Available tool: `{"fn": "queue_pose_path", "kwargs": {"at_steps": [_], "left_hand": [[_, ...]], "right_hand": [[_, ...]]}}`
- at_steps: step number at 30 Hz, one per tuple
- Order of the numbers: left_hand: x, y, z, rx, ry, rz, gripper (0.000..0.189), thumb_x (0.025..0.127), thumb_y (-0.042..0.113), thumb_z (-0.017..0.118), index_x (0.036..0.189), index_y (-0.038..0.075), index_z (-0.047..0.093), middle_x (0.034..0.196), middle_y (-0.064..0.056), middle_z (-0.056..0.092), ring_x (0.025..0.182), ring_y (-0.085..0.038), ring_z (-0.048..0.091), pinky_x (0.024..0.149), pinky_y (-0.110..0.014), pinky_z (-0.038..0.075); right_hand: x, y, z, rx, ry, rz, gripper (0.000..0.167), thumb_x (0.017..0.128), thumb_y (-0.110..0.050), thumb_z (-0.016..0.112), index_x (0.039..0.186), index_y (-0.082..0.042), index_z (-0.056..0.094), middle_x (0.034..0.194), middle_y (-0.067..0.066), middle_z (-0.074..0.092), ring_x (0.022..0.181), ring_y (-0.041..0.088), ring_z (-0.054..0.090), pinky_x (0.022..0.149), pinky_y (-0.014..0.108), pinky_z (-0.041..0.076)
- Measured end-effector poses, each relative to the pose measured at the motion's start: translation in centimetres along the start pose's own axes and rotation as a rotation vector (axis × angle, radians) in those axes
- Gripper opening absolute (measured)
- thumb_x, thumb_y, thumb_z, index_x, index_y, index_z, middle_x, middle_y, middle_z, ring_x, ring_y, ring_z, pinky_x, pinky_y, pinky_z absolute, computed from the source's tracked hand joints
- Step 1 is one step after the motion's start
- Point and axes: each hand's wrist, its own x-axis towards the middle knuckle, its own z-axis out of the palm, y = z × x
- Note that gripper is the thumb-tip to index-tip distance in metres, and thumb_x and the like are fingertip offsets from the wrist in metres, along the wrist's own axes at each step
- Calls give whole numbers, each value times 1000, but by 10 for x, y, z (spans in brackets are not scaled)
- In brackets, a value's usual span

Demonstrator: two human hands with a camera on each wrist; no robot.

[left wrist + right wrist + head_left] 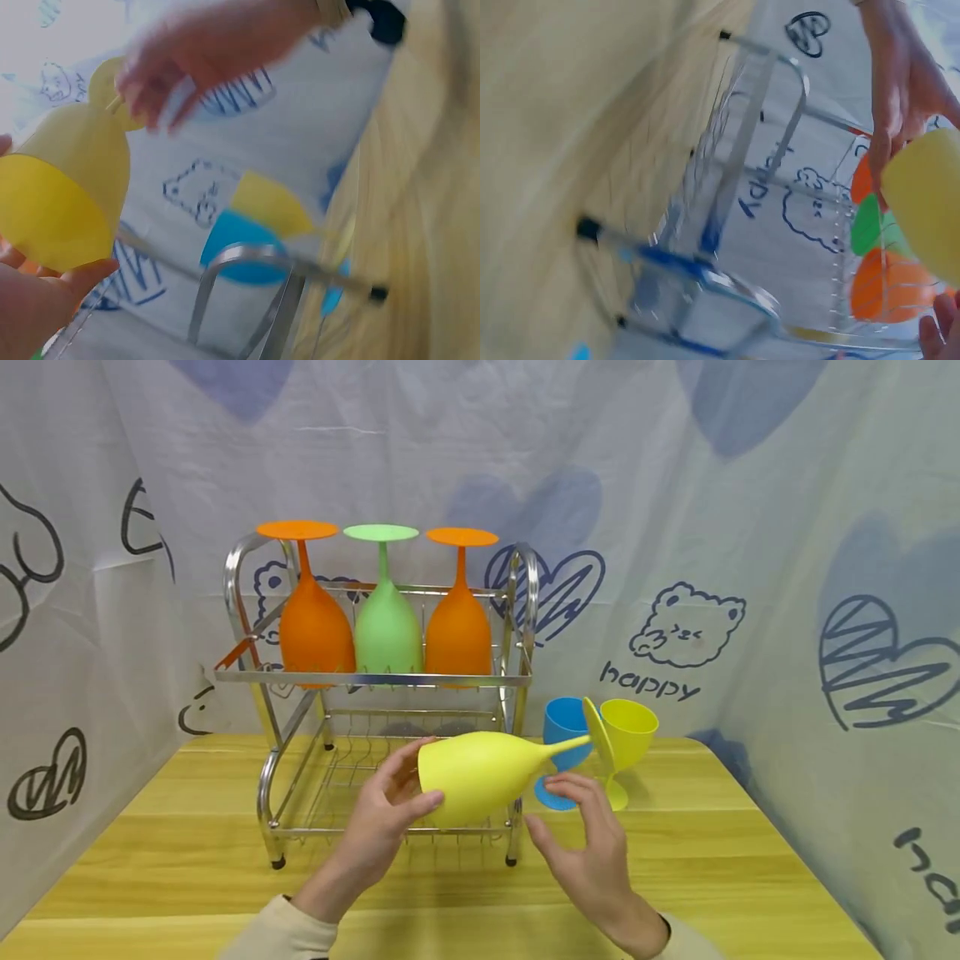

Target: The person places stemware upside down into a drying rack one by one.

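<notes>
A yellow goblet (480, 777) lies tilted on its side in the air, its bowl to the left and its stem and round foot to the right. My left hand (386, 818) grips it at the rim end of the bowl, thumb on the near side and fingers behind. My right hand (588, 852) is just below the stem and foot, thumb and fingers spread with nothing between them. In the left wrist view, the bowl's open mouth (52, 214) faces the camera.
A two-tier metal rack (375, 678) stands behind the hands. Upside down on its top shelf are an orange goblet (315, 627), a green goblet (387, 631) and another orange goblet (459, 631). Right of the rack, a blue goblet (564, 722) and a second yellow goblet (633, 727) stand upright on the wooden table (712, 860).
</notes>
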Motion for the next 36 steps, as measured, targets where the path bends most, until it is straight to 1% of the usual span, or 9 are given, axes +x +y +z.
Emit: {"fn": "queue_pose_path", "kwargs": {"at_steps": [3, 6, 8, 10, 18, 22, 28, 31, 36], "left_hand": [[-2, -1, 5, -93, -19, -44, 70, 84, 4, 63, 146, -3, 30, 137, -20, 39, 120, -28, 48, 96, -33, 48], [-2, -1, 9, -127, -37, -47, 71, 84, 7, 63, 146, -2, 29, 136, -20, 39, 117, -28, 48, 96, -33, 49], [-2, -1, 10, -139, -41, -43, 72, 84, 7, 63, 146, -3, 29, 135, -20, 39, 116, -27, 49, 96, -33, 49], [-1, -1, 12, -150, -40, -43, 72, 83, 8, 63, 146, -3, 30, 135, -20, 40, 115, -27, 49, 96, -33, 49], [-1, -5, 14, -149, -37, -58, 70, 84, 9, 63, 145, -3, 32, 135, -19, 41, 114, -28, 49, 92, -33, 51], [-2, -7, 16, -146, -36, -81, 72, 83, 10, 64, 145, -2, 31, 138, -21, 40, 117, -29, 47, 95, -35, 50], [-2, -9, 17, -150, -71, -104, 72, 85, 10, 62, 147, -2, 28, 140, -22, 37, 119, -30, 46, 98, -37, 47], [-3, -8, 15, -98, -90, -133, 71, 88, 12, 59, 149, 1, 26, 145, -22, 33, 125, -33, 42, 101, -39, 44], [-7, -7, 12, 92, -62, -165, 66, 94, 18, 59, 151, 10, 27, 154, -16, 25, 137, -37, 28, 108, -50, 34]], "right_hand": [[-1, -6, 0, 187, -76, 269, 31, 92, -10, 66, 115, 8, 54, 114, 16, 57, 107, 17, 57, 97, 21, 45], [4, -10, -3, 419, -124, 523, 44, 88, 8, 61, 129, 7, 46, 126, 15, 52, 114, 16, 53, 98, 25, 46], [8, -11, -4, 515, -126, 640, 48, 90, 7, 57, 135, 6, 41, 131, 16, 49, 117, 17, 53, 98, 28, 47], [11, -11, -5, 573, -122, 712, 50, 92, 3, 57, 138, 6, 39, 135, 18, 48, 120, 17, 52, 99, 29, 46], [13, -8, -5, 754, -149, 760, 72, 90, -11, 67, 147, 6, 27, 147, 19, 38, 129, 19, 46, 105, 33, 40], [13, -7, -4, 812, -157, 770, 78, 86, -13, 72, 148, 3, 26, 141, 13, 45, 124, 21, 50, 101, 35, 45], [14, -7, -2, 813, -154, 802, 77, 85, -10, 73, 146, 5, 27, 130, 9, 53, 117, 21, 55, 96, 35, 49], [13, -8, -3, 789, -153, 815, 76, 85, -7, 72, 145, 8, 28, 128, 10, 54, 114, 20, 57, 94, 34, 50], [13, -8, -3, 733, -149, 824, 71, 83, -2, 71, 143, 7, 34, 128, 13, 53, 112, 22, 57, 93, 35, 51]]}}
